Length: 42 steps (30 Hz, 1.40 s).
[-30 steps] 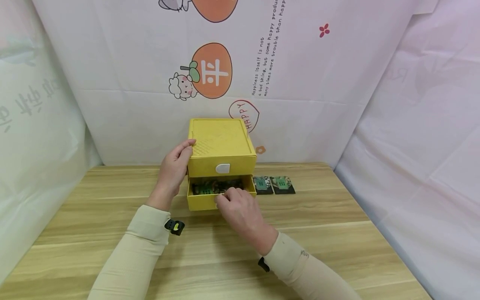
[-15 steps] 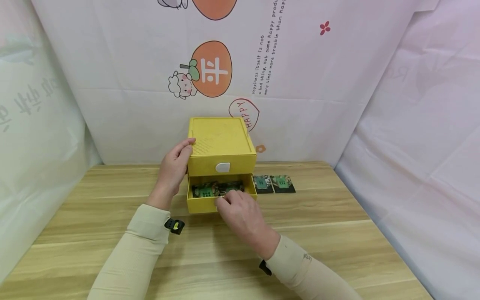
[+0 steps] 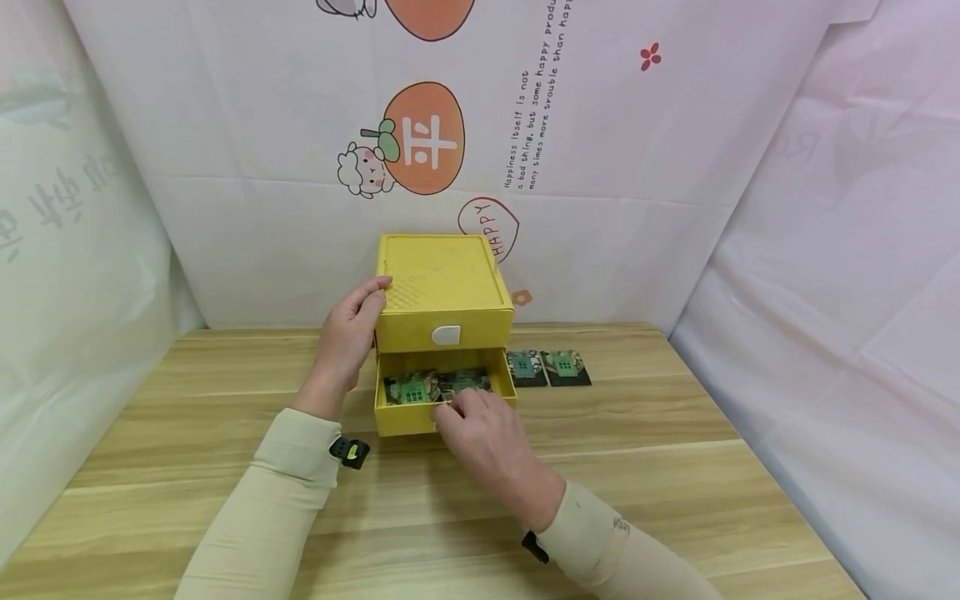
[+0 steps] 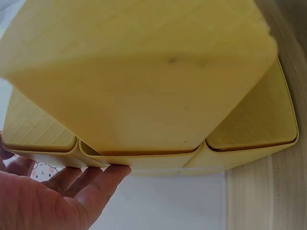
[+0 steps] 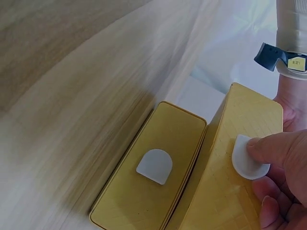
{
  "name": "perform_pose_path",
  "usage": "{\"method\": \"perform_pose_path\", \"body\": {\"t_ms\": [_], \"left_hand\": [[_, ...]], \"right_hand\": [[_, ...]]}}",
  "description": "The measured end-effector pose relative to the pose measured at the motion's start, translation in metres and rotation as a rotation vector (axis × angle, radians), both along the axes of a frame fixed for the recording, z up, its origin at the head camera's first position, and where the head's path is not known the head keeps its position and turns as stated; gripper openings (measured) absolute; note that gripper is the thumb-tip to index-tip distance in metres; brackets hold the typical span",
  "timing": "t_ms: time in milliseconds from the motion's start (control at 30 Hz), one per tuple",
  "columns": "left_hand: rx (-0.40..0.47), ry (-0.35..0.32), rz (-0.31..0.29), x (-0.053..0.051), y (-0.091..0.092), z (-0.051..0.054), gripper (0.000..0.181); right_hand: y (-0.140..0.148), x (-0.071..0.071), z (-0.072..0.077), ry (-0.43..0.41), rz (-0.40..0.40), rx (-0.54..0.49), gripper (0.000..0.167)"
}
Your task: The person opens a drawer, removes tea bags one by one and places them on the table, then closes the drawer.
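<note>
A yellow cabinet (image 3: 442, 271) stands at the back of the table, its middle drawer (image 3: 401, 421) pulled out. Inside lie dark cards with green patterns (image 3: 412, 389). My left hand (image 3: 347, 337) rests against the cabinet's left side, fingertips at its top edge; the left wrist view shows my hand (image 4: 62, 201) with extended fingers touching the side beside the protruding drawer (image 4: 144, 105). My right hand (image 3: 491, 437) is at the drawer front. In the right wrist view, thumb and fingers of that hand (image 5: 288, 158) pinch the white handle (image 5: 242, 155).
Two dark cards with green patterns (image 3: 525, 367) (image 3: 567, 368) lie on the wooden table (image 3: 645, 467), right of the cabinet. A closed drawer (image 5: 177, 124) with its own white handle (image 5: 154, 165) sits beside the pulled-out one. Printed white sheeting (image 3: 600, 250) hangs behind the table.
The middle drawer has slid further out toward me, showing more of the cards inside. My right hand has moved toward me with it, while my left hand has kept its place.
</note>
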<state>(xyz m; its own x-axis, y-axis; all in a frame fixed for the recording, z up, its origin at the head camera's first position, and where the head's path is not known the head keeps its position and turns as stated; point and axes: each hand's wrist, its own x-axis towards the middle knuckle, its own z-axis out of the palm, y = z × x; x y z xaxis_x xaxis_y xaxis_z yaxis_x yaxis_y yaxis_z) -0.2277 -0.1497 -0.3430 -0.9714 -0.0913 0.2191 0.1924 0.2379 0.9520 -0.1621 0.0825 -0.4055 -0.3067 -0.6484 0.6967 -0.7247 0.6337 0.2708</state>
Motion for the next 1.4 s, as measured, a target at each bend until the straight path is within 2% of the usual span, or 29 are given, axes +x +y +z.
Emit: {"method": "perform_pose_path", "body": {"t_ms": [700, 1067, 1400], "left_hand": [[0.002, 0.018, 0.003, -0.002, 0.0, -0.001, 0.048], [-0.003, 0.02, 0.001, -0.001, 0.001, -0.001, 0.047], [-0.004, 0.014, -0.004, -0.002, 0.0, -0.002, 0.048]], "right_hand": [[0.005, 0.016, -0.001, 0.0, 0.024, -0.025, 0.015], [0.006, 0.025, -0.002, -0.08, -0.02, -0.001, 0.014], [0.006, 0.031, -0.001, -0.034, -0.009, -0.004, 0.015]]}}
